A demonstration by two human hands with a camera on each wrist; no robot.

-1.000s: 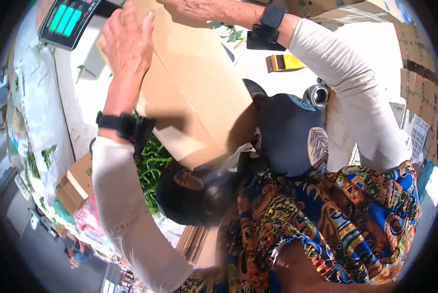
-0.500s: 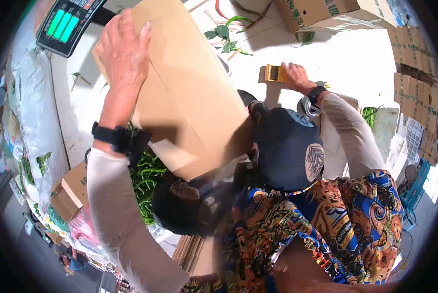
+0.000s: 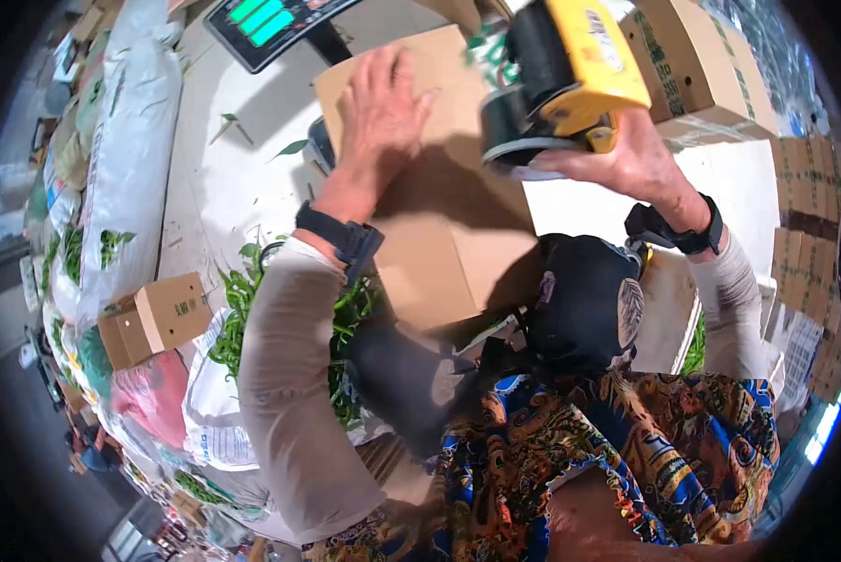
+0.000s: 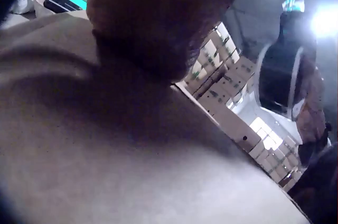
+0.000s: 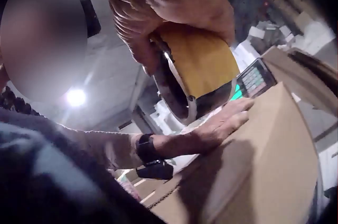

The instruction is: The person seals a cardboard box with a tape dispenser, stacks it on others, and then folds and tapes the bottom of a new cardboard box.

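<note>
A brown cardboard carton (image 3: 420,272) lies tilted across the middle of the head view, its top flaps folded down. My left hand (image 3: 378,117) rests on its top near the far end, fingers stretched out and thumb spread. My right hand (image 3: 631,169) grips a yellow and black tape dispenser (image 3: 608,75), raised over the white table to the right of the carton. From the right wrist, the dispenser (image 5: 203,65) shows its yellow body and dark hollow middle, above my left hand (image 5: 216,131). Close carton surface (image 4: 105,171) fills much of the left wrist view.
A scale with a lit green display (image 3: 261,23) stands at the far left. Green peppers (image 3: 238,309) lie beside my left arm, near a small open carton (image 3: 167,318). Another carton (image 3: 697,75) is at the far right, before stacked cartons (image 3: 804,197).
My right hand left the carton, reached the tape dispenser on the table, and lifted it toward the carton. My left hand stays on the carton; the head view has shifted.
</note>
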